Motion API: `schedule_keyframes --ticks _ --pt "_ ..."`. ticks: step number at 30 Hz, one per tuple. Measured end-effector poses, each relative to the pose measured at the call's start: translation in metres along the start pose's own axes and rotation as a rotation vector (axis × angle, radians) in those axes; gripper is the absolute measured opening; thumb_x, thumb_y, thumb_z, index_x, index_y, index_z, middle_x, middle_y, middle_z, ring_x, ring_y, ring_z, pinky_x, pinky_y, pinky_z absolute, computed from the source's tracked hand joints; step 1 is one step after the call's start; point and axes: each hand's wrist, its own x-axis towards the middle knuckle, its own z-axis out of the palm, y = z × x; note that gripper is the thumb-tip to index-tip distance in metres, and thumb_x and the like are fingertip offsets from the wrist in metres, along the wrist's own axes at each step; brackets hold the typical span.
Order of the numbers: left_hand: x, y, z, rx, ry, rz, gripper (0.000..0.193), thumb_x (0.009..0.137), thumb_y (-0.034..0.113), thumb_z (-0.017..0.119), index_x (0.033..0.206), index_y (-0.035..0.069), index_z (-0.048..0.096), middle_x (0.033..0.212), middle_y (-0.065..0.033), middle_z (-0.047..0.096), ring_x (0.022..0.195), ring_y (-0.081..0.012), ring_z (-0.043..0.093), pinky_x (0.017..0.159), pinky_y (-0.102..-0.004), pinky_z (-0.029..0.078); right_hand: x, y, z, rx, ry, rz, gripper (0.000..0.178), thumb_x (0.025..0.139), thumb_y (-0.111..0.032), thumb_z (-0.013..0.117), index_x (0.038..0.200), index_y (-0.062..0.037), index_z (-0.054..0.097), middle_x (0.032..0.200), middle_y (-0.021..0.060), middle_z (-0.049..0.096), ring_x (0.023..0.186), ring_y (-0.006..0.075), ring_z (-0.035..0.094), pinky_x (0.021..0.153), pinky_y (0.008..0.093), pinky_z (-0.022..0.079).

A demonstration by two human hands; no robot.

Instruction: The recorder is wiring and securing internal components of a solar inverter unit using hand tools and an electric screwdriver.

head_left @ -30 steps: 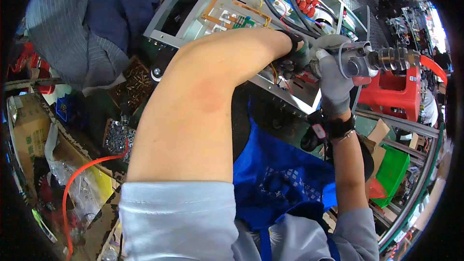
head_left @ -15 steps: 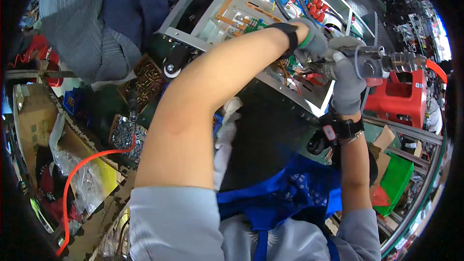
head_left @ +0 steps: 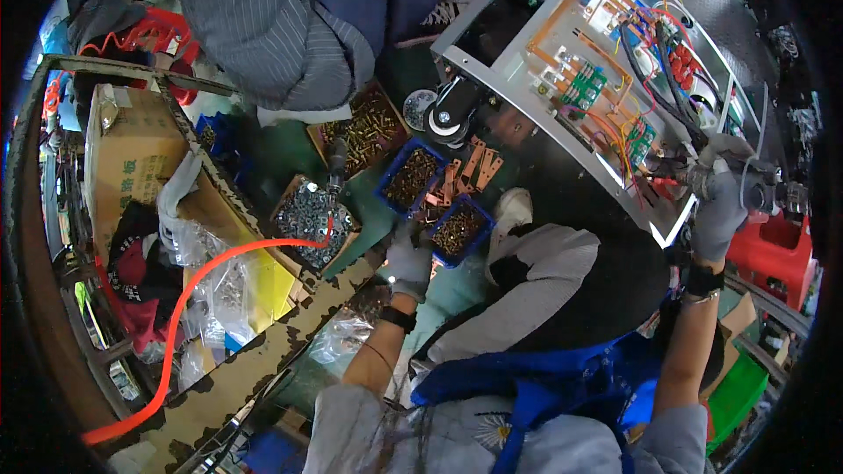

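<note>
My right hand, in a grey glove, is wrapped round a power tool with a metal body beside the right end of an open metal cabinet. Copper bars, green circuit boards and coloured wires fill the cabinet. My left hand, also gloved, is low down beside two blue bins of small screws, one bin farther off and one to its right. Its fingers are dark and blurred, so whether they hold anything is unclear. Flat copper strips lie behind the bins.
A box of washers and nuts and a box of brass-coloured screws stand left of the bins. An orange hose leads to another tool there. A person's striped garment is at the back; a red stool stands right.
My left hand has left the cabinet and the tool and come down left to the screw bins. My right hand keeps the tool. The whole view has swung left.
</note>
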Motion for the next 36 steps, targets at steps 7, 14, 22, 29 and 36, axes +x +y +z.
schedule_keyframes --ticks 7,14,22,29,36 --pt "0.012 -0.012 0.025 -0.085 -0.038 0.025 0.029 0.084 0.014 0.057 0.111 0.005 0.056 0.100 -0.0175 0.062 0.088 -0.0326 0.062 0.076 -0.0395 0.049 -0.005 -0.006 0.006 0.225 0.130 0.060 0.025 0.083 -0.009 0.048 0.106 0.0013 0.052 0.081 0.0063 0.055 0.063 0.0113 0.051 0.054 0.0247 0.045" --pt "0.180 0.023 0.065 -0.144 0.226 0.087 0.028 0.083 0.012 0.054 0.109 0.001 0.056 0.110 -0.0206 0.058 0.103 -0.0388 0.054 0.090 -0.0415 0.042 -0.013 0.003 -0.004 0.102 0.123 0.034 0.024 0.078 -0.004 0.045 0.100 0.0020 0.053 0.079 0.0068 0.053 0.063 0.0114 0.050 0.054 0.0244 0.043" --pt "0.272 -0.002 0.110 -0.168 -0.181 0.046 0.025 0.082 0.011 0.053 0.105 0.000 0.057 0.101 -0.0174 0.059 0.092 -0.0318 0.055 0.080 -0.0369 0.043 -0.007 -0.023 0.009 0.284 0.088 0.196 0.023 0.080 -0.005 0.051 0.102 -0.0007 0.053 0.096 0.0083 0.057 0.084 0.0142 0.056 0.076 0.0297 0.048" --pt "0.278 -0.004 0.115 -0.145 -0.235 0.026 0.023 0.081 0.009 0.052 0.101 0.000 0.059 0.094 -0.0146 0.061 0.083 -0.0257 0.055 0.071 -0.0328 0.043 -0.003 -0.015 0.003 0.337 0.077 0.150 0.029 0.074 -0.006 0.052 0.103 -0.0029 0.051 0.086 0.0092 0.057 0.075 0.0136 0.054 0.062 0.0268 0.046" --pt "0.252 -0.008 0.083 -0.144 -0.102 0.007 0.021 0.080 0.008 0.052 0.097 0.000 0.060 0.086 -0.0118 0.062 0.074 -0.0196 0.056 0.062 -0.0288 0.043 0.001 -0.025 0.005 0.312 0.059 0.152 0.031 0.073 -0.008 0.050 0.104 -0.0021 0.049 0.086 0.0100 0.056 0.074 0.0139 0.053 0.063 0.0271 0.046"
